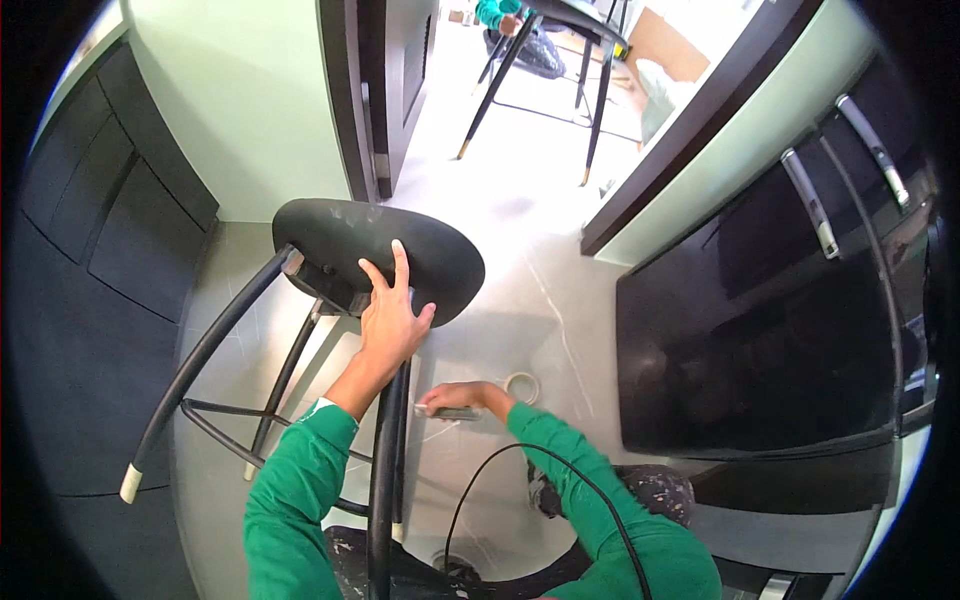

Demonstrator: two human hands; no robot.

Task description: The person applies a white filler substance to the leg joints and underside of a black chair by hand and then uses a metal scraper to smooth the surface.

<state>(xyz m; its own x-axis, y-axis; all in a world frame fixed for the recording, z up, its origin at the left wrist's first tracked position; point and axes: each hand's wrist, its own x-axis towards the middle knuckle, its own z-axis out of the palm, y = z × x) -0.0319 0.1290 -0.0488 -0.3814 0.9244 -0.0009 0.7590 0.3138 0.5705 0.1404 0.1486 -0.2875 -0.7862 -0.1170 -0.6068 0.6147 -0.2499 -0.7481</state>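
A black stool [455,245] lies tipped over in front of me, the underside of its seat facing me. Its long black legs [215,340] point toward me and end in pale tips. My left hand [392,318] rests on the seat's underside near the leg joint, fingers spread. Lower and to the right, my right hand [462,397] is closed around a flat greyish piece [458,413], beside a stool leg. What kind of thing that piece is, I cannot make out. A ring of pale tape [521,388] lies on the floor just past that hand.
Dark glossy cabinets [750,350] with metal handles stand at right, a dark panelled unit [90,300] at left. A black cable [500,447] loops across my lap. Beyond the doorway, another black stool [545,70] stands near a person in a green sleeve [492,14].
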